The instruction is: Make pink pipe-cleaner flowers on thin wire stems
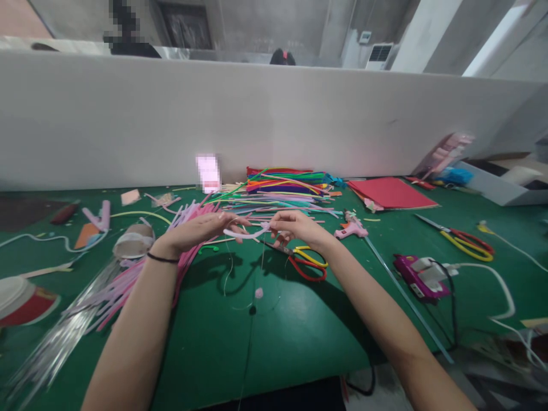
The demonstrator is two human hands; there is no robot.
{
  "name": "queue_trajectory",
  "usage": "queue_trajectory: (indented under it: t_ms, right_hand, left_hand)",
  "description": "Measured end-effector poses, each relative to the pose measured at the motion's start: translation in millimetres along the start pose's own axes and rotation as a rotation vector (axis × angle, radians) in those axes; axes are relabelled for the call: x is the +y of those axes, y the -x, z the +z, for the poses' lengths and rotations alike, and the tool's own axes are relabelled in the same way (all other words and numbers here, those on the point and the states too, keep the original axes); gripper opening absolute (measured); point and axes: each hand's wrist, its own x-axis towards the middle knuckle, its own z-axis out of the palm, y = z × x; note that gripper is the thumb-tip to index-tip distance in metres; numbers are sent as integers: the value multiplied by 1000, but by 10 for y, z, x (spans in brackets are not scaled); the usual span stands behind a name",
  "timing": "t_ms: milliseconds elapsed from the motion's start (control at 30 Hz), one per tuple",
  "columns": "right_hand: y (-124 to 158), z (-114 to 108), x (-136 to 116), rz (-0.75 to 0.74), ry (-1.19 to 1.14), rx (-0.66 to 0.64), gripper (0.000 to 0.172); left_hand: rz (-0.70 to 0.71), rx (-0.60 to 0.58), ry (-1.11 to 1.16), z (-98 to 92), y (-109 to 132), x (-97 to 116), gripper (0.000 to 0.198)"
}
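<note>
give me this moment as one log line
right hand: holds pale curved stem by one end | left hand: at other end, grip unclear | near right hand: scissors, pink glue gun | surface: green table

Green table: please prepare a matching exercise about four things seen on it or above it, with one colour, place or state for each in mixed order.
Column 1
1. Glue gun
2. Thin bent strip
3. Power strip
4. Flat sheets

Column 2
A. red, near the pale partition
B. between the left hand and right hand
C. mainly pink
D. purple, white plugs in it

Right pairs: 1-C, 2-B, 3-D, 4-A
</note>
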Motion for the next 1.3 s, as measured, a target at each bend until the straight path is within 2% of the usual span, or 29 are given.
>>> queue_trajectory:
  t_ms: [100,233,467,567,667,733,800,833,867,967,1033,1133,1200,1300]
  right_hand:
    - [8,-12,1,-10,-35,-34,24]
    - [30,-13,-14,-13,-74,-93,26]
    - [91,40,-92,-36,-50,-161,26]
    - [103,67,-114,-41,-51,-171,26]
    - [87,93,-109,-27,-68,-112,25]
    - [68,103,-96,-17,-98,-36,26]
    - [52,105,-85,-15,-149,31,26]
    - [46,102,-82,-14,-182,56,27]
    - [43,99,-82,-13,-220,76,28]
    - [40,90,-89,-4,-318,117,29]
    - [38,89,-91,-2,-348,129,29]
    - [32,97,-82,-2,-344,118,29]
    - [30,104,-75,-3,-310,95,30]
    - [40,115,-82,-34,-199,94,31]
  left_hand:
    - [-33,-60,86,-53,8,-100,49]
    - [23,-112,154,-138,34,-240,37]
    - [-84,-3,228,-128,23,-474,29]
    - [-123,159,407,-110,10,-536,27]
    - [-136,466,645,-140,-46,-546,27]
    - [-82,700,797,-168,-107,-522,24]
    - [-35,840,899,-166,-166,-477,14]
    - [-42,845,908,-147,-188,-447,12]
    - [-76,802,882,-116,-202,-410,14]
    - [-123,494,656,31,-202,-249,31]
    - [-84,300,477,142,-190,-107,29]
    - [-14,149,375,283,-197,96,31]
    - [15,140,313,359,-228,176,28]
    - [12,205,313,441,-288,186,25]
